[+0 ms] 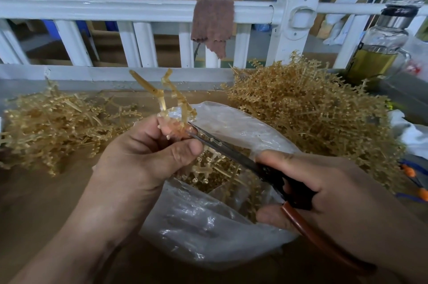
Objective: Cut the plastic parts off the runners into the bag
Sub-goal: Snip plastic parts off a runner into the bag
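My left hand [148,156] pinches an amber plastic runner [176,100] between thumb and fingers, its bare branches sticking up above the bag. My right hand [324,191] grips scissors [231,151] with dark blades and a red-brown handle; the blade tips touch the runner just beside my left fingertips. Both hands are over the open mouth of a clear plastic bag [208,225], which holds small amber parts [208,174] and lies on the brown table.
A large heap of amber runners [312,110] lies at the right behind the bag, a flatter heap [51,121] at the left. A white railing [139,10] with a brown rag [212,22] bounds the far side. A glass bottle [379,47] stands far right.
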A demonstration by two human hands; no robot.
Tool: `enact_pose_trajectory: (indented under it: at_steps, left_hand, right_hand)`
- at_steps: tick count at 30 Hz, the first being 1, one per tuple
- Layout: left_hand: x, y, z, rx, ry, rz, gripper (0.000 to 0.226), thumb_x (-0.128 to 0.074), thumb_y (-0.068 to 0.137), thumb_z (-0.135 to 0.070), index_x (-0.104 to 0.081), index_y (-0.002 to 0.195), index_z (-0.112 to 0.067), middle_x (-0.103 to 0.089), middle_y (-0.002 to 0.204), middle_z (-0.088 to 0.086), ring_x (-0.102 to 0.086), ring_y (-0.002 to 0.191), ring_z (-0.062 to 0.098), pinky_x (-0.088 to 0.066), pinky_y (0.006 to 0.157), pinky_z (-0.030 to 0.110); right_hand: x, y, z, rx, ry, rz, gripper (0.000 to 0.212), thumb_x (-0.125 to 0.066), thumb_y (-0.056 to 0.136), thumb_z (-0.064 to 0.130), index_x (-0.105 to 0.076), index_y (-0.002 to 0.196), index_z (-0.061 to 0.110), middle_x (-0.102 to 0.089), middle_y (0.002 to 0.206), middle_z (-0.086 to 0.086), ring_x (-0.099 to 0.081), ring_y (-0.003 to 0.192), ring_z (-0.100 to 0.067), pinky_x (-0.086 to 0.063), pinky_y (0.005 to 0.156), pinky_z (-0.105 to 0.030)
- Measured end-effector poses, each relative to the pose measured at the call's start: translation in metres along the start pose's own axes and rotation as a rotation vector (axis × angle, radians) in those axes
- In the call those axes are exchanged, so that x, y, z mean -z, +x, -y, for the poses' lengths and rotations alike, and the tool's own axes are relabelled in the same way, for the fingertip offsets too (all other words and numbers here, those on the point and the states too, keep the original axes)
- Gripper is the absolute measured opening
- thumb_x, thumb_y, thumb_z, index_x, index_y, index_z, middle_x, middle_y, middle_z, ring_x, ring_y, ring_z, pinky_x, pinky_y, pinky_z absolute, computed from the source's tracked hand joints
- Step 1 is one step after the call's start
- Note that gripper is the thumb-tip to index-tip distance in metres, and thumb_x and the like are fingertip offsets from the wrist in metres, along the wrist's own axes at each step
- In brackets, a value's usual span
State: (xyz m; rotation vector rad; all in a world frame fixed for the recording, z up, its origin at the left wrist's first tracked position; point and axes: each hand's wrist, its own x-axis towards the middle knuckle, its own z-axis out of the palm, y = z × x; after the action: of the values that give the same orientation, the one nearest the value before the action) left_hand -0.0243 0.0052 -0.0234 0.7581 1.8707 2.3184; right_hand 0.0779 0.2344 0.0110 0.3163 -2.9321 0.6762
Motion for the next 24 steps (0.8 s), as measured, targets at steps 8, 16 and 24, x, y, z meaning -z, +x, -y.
enact_pose_trajectory:
  at_steps: [8, 16, 24]
  left_hand:
    - [0.0, 0.0015, 0.0026, -0.042, 0.012, 0.003, 0.033, -0.091, 0.064, -0.04, -0.074, 0.083, -0.019, -0.069, 0.078, 0.003, -0.061, 0.069, 0.013, -0.052, 0.062, 0.018]
    - [0.0022, 0.0, 0.0015, -0.041, 0.042, 0.0, 0.03, -0.088, 0.069, -0.036, -0.075, 0.088, -0.016, -0.073, 0.087, 0.006, -0.065, 0.079, 0.019, -0.055, 0.07, 0.021]
    - [0.0036, 0.0013, -0.0011, 0.026, 0.073, -0.008, 0.022, -0.083, 0.062, -0.036, -0.076, 0.082, -0.032, -0.075, 0.082, -0.004, -0.071, 0.079, 0.01, -0.057, 0.068, 0.021]
  right_hand:
    - [0.0033, 0.0, 0.0002, -0.004, -0.04, -0.003, 0.067, -0.048, 0.069, 0.084, -0.042, 0.129, 0.055, -0.056, 0.084, 0.024, -0.059, 0.072, 0.002, -0.047, 0.065, -0.018]
    - [0.0037, -0.0012, 0.0025, 0.035, -0.057, -0.024, 0.061, -0.048, 0.076, 0.076, -0.044, 0.129, 0.046, -0.058, 0.08, 0.023, -0.059, 0.07, 0.002, -0.046, 0.056, -0.017]
    - [0.0014, -0.0004, -0.0009, 0.07, -0.046, -0.01, 0.06, -0.047, 0.079, 0.077, -0.038, 0.132, 0.05, -0.062, 0.087, 0.021, -0.061, 0.077, 0.002, -0.048, 0.064, -0.018]
